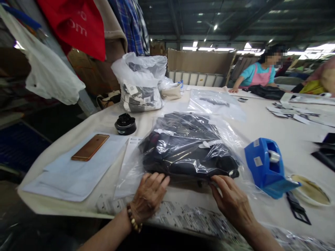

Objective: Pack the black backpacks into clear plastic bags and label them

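A clear plastic bag [188,146] with a folded dark garment inside lies on the white table [261,125] in front of me. My left hand [149,195] rests at the bag's near left edge, fingers curled and pressing on the plastic. My right hand [231,200] is at the near right edge, fingers bent against the bag's open end. Printed flat plastic bags [188,219] lie under my wrists at the table's front edge.
A blue tape dispenser [267,167] stands right of the bag. A phone [90,147] lies on paper sheets at left, beside a black round object [125,123]. A filled plastic sack [141,83] is behind. A person in a teal shirt [258,75] sits at the far end.
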### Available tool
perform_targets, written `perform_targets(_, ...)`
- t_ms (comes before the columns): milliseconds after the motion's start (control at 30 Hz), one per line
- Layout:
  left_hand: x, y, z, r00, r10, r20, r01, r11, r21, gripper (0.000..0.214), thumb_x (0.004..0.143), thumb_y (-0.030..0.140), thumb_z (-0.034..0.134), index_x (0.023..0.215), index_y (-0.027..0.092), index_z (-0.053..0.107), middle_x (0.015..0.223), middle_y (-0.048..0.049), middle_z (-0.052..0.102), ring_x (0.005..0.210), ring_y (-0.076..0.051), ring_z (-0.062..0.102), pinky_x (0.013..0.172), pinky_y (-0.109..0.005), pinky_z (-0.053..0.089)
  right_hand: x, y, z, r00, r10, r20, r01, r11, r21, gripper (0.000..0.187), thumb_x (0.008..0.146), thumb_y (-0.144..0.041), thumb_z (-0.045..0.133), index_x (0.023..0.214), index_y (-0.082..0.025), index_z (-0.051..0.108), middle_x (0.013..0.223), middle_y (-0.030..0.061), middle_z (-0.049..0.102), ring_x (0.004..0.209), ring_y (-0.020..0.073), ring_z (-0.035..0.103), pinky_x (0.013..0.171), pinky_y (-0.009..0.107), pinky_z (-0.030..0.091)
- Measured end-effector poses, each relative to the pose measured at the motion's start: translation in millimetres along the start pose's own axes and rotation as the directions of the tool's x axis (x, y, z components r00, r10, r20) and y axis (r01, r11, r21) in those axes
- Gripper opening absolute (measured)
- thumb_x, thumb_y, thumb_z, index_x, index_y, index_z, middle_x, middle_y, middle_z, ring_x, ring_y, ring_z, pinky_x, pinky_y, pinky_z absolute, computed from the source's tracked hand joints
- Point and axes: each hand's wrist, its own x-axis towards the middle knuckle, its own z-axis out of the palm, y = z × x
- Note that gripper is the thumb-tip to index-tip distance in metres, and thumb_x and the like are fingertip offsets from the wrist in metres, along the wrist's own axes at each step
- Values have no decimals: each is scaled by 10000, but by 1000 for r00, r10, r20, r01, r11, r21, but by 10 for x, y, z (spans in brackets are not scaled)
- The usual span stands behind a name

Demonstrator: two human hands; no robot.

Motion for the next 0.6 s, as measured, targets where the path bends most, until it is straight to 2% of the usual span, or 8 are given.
perform_targets(100, -172, -242, -84, 997, -77, 24, 74, 992, 104, 250, 898, 170, 441, 1077, 121, 608, 1026, -103, 643, 1007, -235, 525, 894, -405, 347, -14, 3, 21, 1000, -3, -15, 3, 1000, 6, 151, 911, -185, 431, 1015, -162, 538, 881, 67, 596, 802, 171, 569, 703, 269, 458)
perform_targets(200, -216, -390, -138, 997, -73, 38, 66, 982, 175, 243, 898, 126, 409, 961, 156, 642, 982, -88, 657, 991, -227, 534, 877, -397, 357, -13, 8, 40, 998, -29, -54, 30, 1000, 2, 144, 920, -194, 428, 1004, -152, 537, 867, 65, 590, 796, 171, 564, 700, 269, 451)
perform_targets(300, -194, -443, -166, 997, -67, 25, 61, 982, 177, 253, 900, 112, 402, 860, 173, 644, 959, -75, 665, 984, -224, 541, 864, -389, 362, -3, 10, 33, 997, -42, -62, 42, 999, -5, 136, 925, -200, 428, 979, -147, 541, 861, 65, 584, 789, 172, 559, 697, 269, 444)
perform_targets(433, -133, -481, -213, 992, -114, 48, 106, 984, 143, 186, 909, 177, 464, 794, 170, 610, 920, -48, 668, 965, -217, 552, 862, -383, 349, 2, 12, 2, 997, -53, -58, 52, 999, -9, 143, 925, -198, 432, 996, -142, 543, 864, 68, 586, 783, 167, 559, 701, 265, 443)
perform_targets(600, -37, -541, -257, 975, -173, 142, 156, 980, 128, 277, 928, 186, 430, 676, 170, 544, 678, -5, 592, 764, -181, 544, 819, -365, 339, -6, 30, 4, 997, -49, -60, 50, 999, 8, 136, 921, -190, 429, 982, -146, 543, 850, 67, 587, 772, 165, 563, 686, 262, 445)
